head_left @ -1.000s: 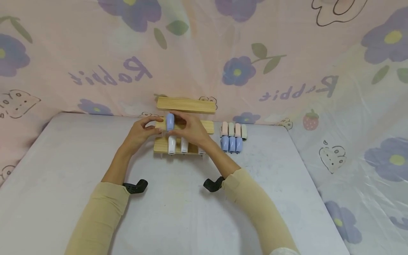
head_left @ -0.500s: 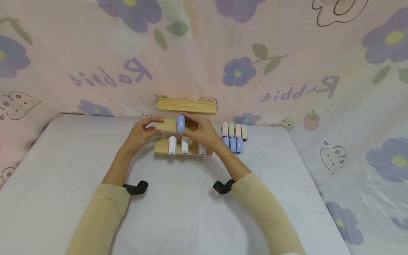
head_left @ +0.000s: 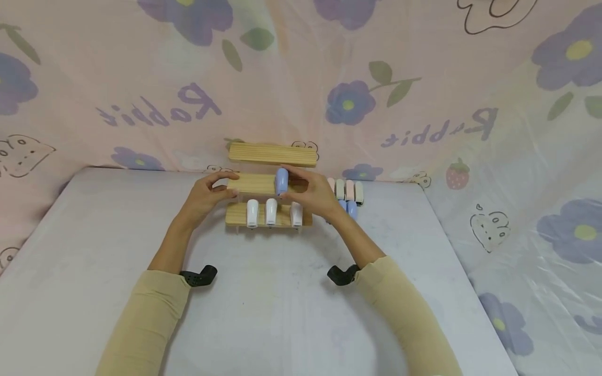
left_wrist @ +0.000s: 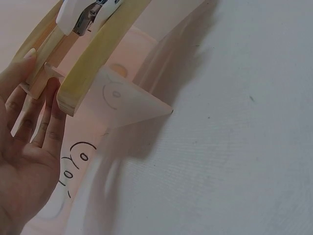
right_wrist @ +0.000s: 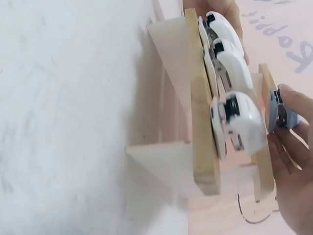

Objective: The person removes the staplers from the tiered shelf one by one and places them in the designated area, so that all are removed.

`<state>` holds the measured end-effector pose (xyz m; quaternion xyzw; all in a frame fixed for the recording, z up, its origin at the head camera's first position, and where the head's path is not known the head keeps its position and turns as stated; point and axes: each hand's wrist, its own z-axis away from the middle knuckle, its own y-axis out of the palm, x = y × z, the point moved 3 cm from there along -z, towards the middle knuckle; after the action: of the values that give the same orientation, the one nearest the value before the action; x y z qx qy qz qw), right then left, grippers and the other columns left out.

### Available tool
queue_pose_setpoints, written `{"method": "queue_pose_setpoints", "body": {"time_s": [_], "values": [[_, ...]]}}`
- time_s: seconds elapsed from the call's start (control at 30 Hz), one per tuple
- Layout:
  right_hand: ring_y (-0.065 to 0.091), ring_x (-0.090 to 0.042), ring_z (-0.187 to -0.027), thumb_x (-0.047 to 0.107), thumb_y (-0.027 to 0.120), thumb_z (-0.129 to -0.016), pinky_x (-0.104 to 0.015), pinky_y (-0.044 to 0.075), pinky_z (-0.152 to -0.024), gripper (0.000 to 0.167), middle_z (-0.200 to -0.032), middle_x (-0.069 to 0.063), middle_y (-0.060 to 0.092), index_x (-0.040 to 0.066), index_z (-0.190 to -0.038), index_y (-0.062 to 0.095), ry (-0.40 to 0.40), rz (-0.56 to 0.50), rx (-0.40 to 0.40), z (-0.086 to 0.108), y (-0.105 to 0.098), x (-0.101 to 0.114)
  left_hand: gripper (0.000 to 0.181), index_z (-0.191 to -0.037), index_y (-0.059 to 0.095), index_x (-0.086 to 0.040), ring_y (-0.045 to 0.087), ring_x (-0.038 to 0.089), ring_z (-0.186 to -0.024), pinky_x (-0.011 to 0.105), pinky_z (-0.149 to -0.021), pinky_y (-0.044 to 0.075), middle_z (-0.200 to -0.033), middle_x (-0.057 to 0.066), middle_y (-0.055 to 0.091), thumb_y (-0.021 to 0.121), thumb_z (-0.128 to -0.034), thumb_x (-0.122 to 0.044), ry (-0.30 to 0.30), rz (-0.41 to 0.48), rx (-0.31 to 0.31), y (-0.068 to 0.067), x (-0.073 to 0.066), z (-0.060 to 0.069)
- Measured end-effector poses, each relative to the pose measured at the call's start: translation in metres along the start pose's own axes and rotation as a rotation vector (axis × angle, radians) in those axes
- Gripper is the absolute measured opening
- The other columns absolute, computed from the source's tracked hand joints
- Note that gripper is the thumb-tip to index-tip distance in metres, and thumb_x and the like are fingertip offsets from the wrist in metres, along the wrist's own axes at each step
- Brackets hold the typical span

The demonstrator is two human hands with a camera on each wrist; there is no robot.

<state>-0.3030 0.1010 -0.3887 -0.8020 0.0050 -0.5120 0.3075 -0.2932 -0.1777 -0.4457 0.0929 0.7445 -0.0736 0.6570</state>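
Observation:
A tiered wooden display rack (head_left: 249,184) with clear side panels stands at the back of the table. My left hand (head_left: 205,196) grips the left end of its middle board, thumb above and fingers below in the left wrist view. My right hand (head_left: 314,194) pinches a blue mini stapler (head_left: 281,181) at the right part of that board. In the right wrist view the blue stapler appears upright against the board, between thumb and fingers. Three white mini staplers (head_left: 270,211) stand on the lowest board, two close together and one further right.
Right of the rack, pink and pale green staplers (head_left: 349,190) stand in a row. Blue staplers (head_left: 351,210) sit in front of them, partly hidden by my right hand. A patterned curtain (head_left: 277,94) hangs behind the white table (head_left: 263,308).
My right hand has moved the blue stapler rightward along the middle board, from its left part to its right part. My left hand has kept its place at the board's left end.

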Motion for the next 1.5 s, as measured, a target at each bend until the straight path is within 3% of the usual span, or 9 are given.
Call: {"method": "queue_pose_setpoints", "body": {"time_s": [0.27,0.5,0.73,1.0,1.07,1.3,1.5], "values": [[0.061,-0.028,-0.118,0.009,0.081,-0.084,-0.037,0.05,-0.099,0.068,-0.134,-0.015,0.06,0.006,-0.144,0.051,0.014,0.003,-0.008,0.009,-0.013,-0.006,0.041,-0.129,0.06,-0.001,0.064,0.011,-0.086,0.023,-0.081,0.053,-0.155,0.012,0.037,0.074,-0.0907,-0.008,-0.011,0.0,-0.025,-0.002,0.0,0.0],[0.06,-0.035,-0.119,0.002,0.078,-0.084,-0.04,0.048,-0.102,0.067,-0.134,-0.021,0.058,0.0,-0.144,0.049,0.017,0.06,-0.024,0.016,-0.024,-0.011,0.041,-0.13,0.061,-0.005,0.065,0.011,-0.088,0.026,-0.084,0.052,-0.158,0.015,0.031,0.073,-0.0911,-0.009,-0.007,-0.014,-0.001,-0.002,0.0,-0.001],[0.061,-0.025,-0.119,0.013,0.081,-0.084,-0.032,0.049,-0.1,0.067,-0.134,-0.012,0.061,0.01,-0.144,0.052,0.038,0.093,-0.051,0.026,-0.038,-0.014,0.041,-0.13,0.061,-0.005,0.064,0.011,-0.087,0.025,-0.084,0.052,-0.156,0.012,0.034,0.073,-0.0911,-0.009,-0.005,-0.009,0.001,-0.001,-0.001,-0.003],[0.059,-0.03,-0.12,0.008,0.081,-0.084,-0.048,0.045,-0.103,0.068,-0.137,-0.016,0.058,0.006,-0.145,0.051,0.046,0.07,-0.065,0.035,-0.05,-0.025,0.041,-0.128,0.062,-0.004,0.064,0.011,-0.087,0.028,-0.086,0.052,-0.155,0.011,0.036,0.075,-0.0901,-0.01,-0.016,-0.005,-0.02,0.0,0.0,-0.002],[0.059,-0.032,-0.121,0.006,0.08,-0.084,-0.046,0.046,-0.103,0.067,-0.137,-0.018,0.057,0.004,-0.145,0.05,0.057,0.082,-0.062,0.039,-0.053,-0.021,0.042,-0.129,0.062,-0.003,0.064,0.011,-0.088,0.03,-0.088,0.052,-0.156,0.012,0.034,0.075,-0.0901,-0.01,-0.021,-0.005,-0.022,0.0,0.0,-0.001],[0.059,-0.028,-0.121,0.018,0.082,-0.084,-0.049,0.047,-0.101,0.068,-0.136,-0.012,0.06,0.016,-0.145,0.053,0.098,0.125,-0.072,0.05,-0.064,-0.031,0.042,-0.129,0.061,-0.002,0.064,0.01,-0.087,0.029,-0.086,0.052,-0.155,0.013,0.036,0.074,-0.0901,-0.008,-0.018,0.015,-0.02,0.0,0.0,0.0],[0.058,-0.029,-0.122,0.018,0.081,-0.085,-0.049,0.045,-0.103,0.072,-0.136,-0.013,0.059,0.017,-0.149,0.047,0.128,0.141,-0.075,0.058,-0.073,-0.035,0.041,-0.129,0.062,-0.003,0.064,0.01,-0.088,0.028,-0.086,0.053,-0.155,0.013,0.036,0.075,-0.0899,-0.009,-0.018,0.006,-0.016,0.0,-0.001,0.001]]}}
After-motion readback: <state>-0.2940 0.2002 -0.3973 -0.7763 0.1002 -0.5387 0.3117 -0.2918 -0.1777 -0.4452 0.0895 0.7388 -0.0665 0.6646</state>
